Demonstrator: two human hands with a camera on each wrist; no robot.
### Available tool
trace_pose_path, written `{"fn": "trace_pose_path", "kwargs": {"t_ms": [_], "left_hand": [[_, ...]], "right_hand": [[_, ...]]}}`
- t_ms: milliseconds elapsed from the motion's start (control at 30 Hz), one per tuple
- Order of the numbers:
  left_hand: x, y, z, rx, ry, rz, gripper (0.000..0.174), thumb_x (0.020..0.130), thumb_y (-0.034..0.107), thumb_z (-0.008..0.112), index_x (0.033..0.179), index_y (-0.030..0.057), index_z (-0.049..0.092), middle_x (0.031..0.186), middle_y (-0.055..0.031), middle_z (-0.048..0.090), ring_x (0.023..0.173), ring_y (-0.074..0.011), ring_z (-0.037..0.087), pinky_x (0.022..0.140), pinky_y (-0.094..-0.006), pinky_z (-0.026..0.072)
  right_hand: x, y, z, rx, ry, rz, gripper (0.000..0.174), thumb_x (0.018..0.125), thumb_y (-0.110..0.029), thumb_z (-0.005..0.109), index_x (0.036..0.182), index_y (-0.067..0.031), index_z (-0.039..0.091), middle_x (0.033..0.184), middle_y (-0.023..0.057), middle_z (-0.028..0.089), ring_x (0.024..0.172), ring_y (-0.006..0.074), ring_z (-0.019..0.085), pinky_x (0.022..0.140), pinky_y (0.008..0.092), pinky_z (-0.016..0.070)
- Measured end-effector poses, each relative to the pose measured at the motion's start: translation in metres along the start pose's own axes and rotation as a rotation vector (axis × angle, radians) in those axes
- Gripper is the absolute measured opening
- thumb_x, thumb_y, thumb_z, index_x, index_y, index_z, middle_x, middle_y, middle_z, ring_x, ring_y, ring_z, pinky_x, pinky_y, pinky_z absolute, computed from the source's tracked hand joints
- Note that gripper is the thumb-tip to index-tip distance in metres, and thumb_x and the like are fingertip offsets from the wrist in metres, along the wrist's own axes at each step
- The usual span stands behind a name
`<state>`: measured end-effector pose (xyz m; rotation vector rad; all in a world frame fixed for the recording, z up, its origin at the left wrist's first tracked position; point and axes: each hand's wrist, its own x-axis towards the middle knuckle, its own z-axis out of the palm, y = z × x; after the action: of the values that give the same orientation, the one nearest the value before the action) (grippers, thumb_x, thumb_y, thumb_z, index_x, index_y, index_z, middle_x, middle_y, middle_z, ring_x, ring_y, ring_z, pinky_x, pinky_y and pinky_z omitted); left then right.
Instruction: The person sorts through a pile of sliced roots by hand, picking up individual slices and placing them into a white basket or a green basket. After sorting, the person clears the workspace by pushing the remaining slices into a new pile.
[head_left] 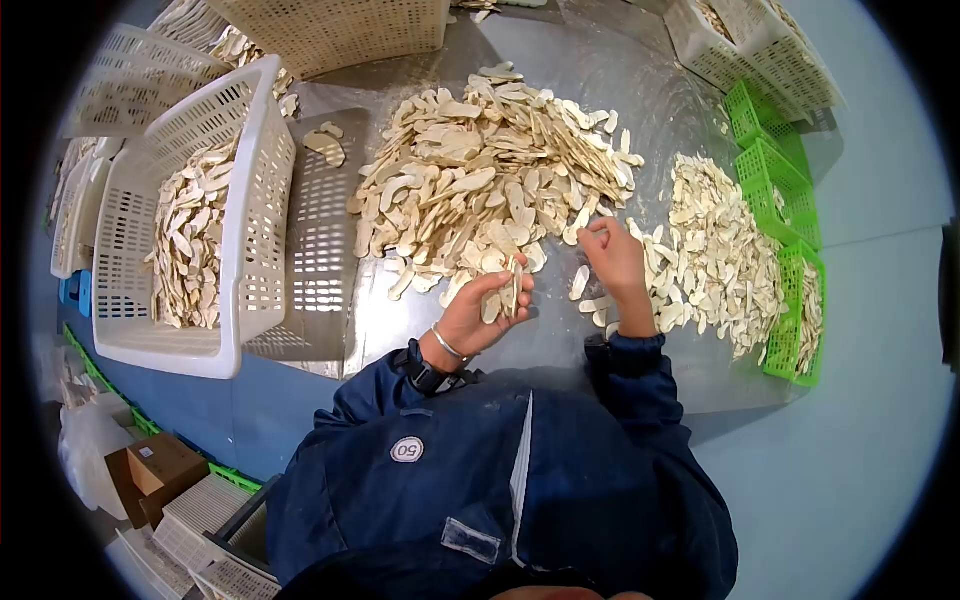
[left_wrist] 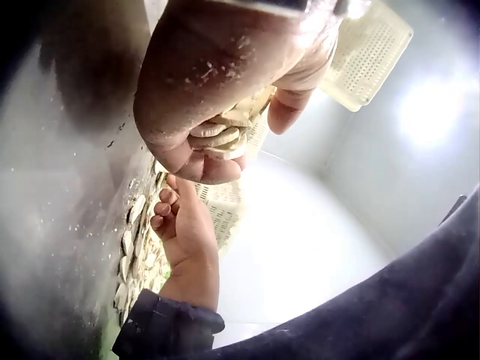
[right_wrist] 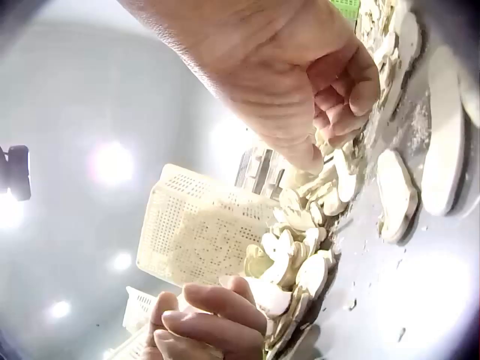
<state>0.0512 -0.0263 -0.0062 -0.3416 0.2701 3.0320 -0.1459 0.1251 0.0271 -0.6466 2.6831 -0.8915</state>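
My left hand point(head_left: 478, 315) grips a small stack of pale dried slices point(head_left: 516, 292), held on edge in front of the large heap. In the left wrist view the slices point(left_wrist: 219, 139) stick out between its curled fingers and thumb. My right hand point(head_left: 617, 262) is at the right edge of the large heap of slices point(head_left: 470, 170), fingers bent and fingertips close by a slice. The right wrist view shows this hand point(right_wrist: 292, 97) over slices on the metal tabletop point(right_wrist: 375, 292); I cannot tell whether its fingertips hold one.
A second pile of smaller slices point(head_left: 715, 255) spreads at the right, beside green baskets point(head_left: 785, 195). A white crate point(head_left: 265, 220) partly filled with slices stands at the left. More crates point(head_left: 335, 35) line the back. A cardboard box point(head_left: 165, 465) lies lower left.
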Motion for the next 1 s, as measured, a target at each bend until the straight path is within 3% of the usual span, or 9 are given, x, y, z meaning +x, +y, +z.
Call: {"fn": "trace_pose_path", "kwargs": {"t_ms": [100, 200, 300, 400, 600, 667, 800, 900, 1000], "left_hand": [[0.001, 0.001, -0.002, 0.002, 0.006, -0.007, 0.042, 0.095, 0.021, 0.056, 0.136, 0.0108, 0.048, 0.108, -0.0093, 0.063, 0.090, -0.0190, 0.062, 0.081, -0.0334, 0.0523], [0.001, 0.000, -0.002, -0.007, 0.009, 0.000, 0.042, 0.095, 0.021, 0.056, 0.135, 0.0103, 0.048, 0.108, -0.0097, 0.063, 0.090, -0.0196, 0.062, 0.081, -0.0337, 0.0525], [0.001, 0.000, -0.003, -0.002, 0.016, 0.009, 0.042, 0.095, 0.021, 0.055, 0.136, 0.0101, 0.048, 0.108, -0.0102, 0.063, 0.090, -0.0199, 0.062, 0.082, -0.0338, 0.0526], [0.001, -0.001, 0.000, -0.010, 0.016, 0.001, 0.043, 0.095, 0.021, 0.055, 0.136, 0.0102, 0.047, 0.108, -0.0105, 0.064, 0.091, -0.0198, 0.062, 0.082, -0.0339, 0.0527], [0.002, -0.001, -0.002, -0.008, -0.004, 0.001, 0.041, 0.095, 0.021, 0.055, 0.134, 0.0101, 0.048, 0.107, -0.0102, 0.063, 0.090, -0.0196, 0.062, 0.081, -0.0337, 0.0527], [0.002, -0.001, -0.002, -0.011, -0.010, 0.013, 0.041, 0.095, 0.021, 0.055, 0.134, 0.0101, 0.049, 0.107, -0.0101, 0.063, 0.089, -0.0197, 0.062, 0.080, -0.0335, 0.0526], [0.002, 0.000, -0.001, -0.015, -0.008, 0.009, 0.041, 0.095, 0.021, 0.055, 0.134, 0.0100, 0.049, 0.107, -0.0099, 0.063, 0.090, -0.0197, 0.062, 0.081, -0.0336, 0.0523], [0.001, 0.000, -0.002, -0.028, -0.001, -0.002, 0.041, 0.095, 0.021, 0.055, 0.134, 0.0101, 0.049, 0.107, -0.0097, 0.064, 0.090, -0.0201, 0.061, 0.082, -0.0340, 0.0522], [0.003, 0.000, -0.005, -0.024, -0.059, 0.015, 0.042, 0.094, 0.020, 0.055, 0.135, 0.0106, 0.048, 0.112, -0.0110, 0.063, 0.100, -0.0237, 0.063, 0.090, -0.0375, 0.0523]], "right_hand": [[0.011, -0.007, 0.012, -0.225, 0.074, 0.015, 0.029, 0.085, -0.035, 0.065, 0.088, -0.0060, 0.068, 0.073, 0.0132, 0.068, 0.069, 0.0303, 0.066, 0.064, 0.0392, 0.0505], [0.012, -0.014, 0.012, -0.241, 0.023, 0.031, 0.030, 0.084, -0.035, 0.066, 0.083, -0.0054, 0.068, 0.075, 0.0138, 0.069, 0.071, 0.0310, 0.067, 0.066, 0.0384, 0.0515], [0.013, 0.007, 0.013, -0.061, 0.033, -0.087, 0.033, 0.086, -0.036, 0.065, 0.080, -0.0039, 0.066, 0.065, 0.0082, 0.064, 0.058, 0.0248, 0.061, 0.060, 0.0350, 0.0487], [0.010, 0.014, 0.002, -0.007, -0.032, 0.037, 0.036, 0.083, -0.040, 0.065, 0.082, -0.0042, 0.067, 0.075, 0.0126, 0.070, 0.071, 0.0308, 0.067, 0.068, 0.0388, 0.0519], [0.009, -0.015, 0.008, -0.184, 0.014, 0.093, 0.040, 0.082, -0.044, 0.067, 0.091, -0.0050, 0.067, 0.081, 0.0151, 0.071, 0.078, 0.0342, 0.068, 0.072, 0.0405, 0.0526], [0.010, -0.011, 0.021, -0.223, 0.141, 0.000, 0.040, 0.079, -0.046, 0.070, 0.087, -0.0067, 0.066, 0.073, 0.0172, 0.068, 0.071, 0.0353, 0.067, 0.067, 0.0418, 0.0515], [0.019, -0.006, 0.025, -0.167, 0.029, -0.007, 0.039, 0.080, -0.043, 0.069, 0.086, -0.0048, 0.065, 0.078, 0.0162, 0.069, 0.076, 0.0377, 0.066, 0.069, 0.0440, 0.0512], [0.019, 0.009, 0.017, -0.031, -0.032, 0.026, 0.036, 0.081, -0.039, 0.068, 0.083, -0.0033, 0.064, 0.075, 0.0152, 0.068, 0.070, 0.0339, 0.066, 0.065, 0.0410, 0.0505], [0.009, 0.012, 0.005, 0.173, -0.112, -0.007, 0.025, 0.087, -0.027, 0.068, 0.083, -0.0031, 0.062, 0.062, 0.0000, 0.056, 0.055, 0.0114, 0.050, 0.053, 0.0285, 0.0400]]}}
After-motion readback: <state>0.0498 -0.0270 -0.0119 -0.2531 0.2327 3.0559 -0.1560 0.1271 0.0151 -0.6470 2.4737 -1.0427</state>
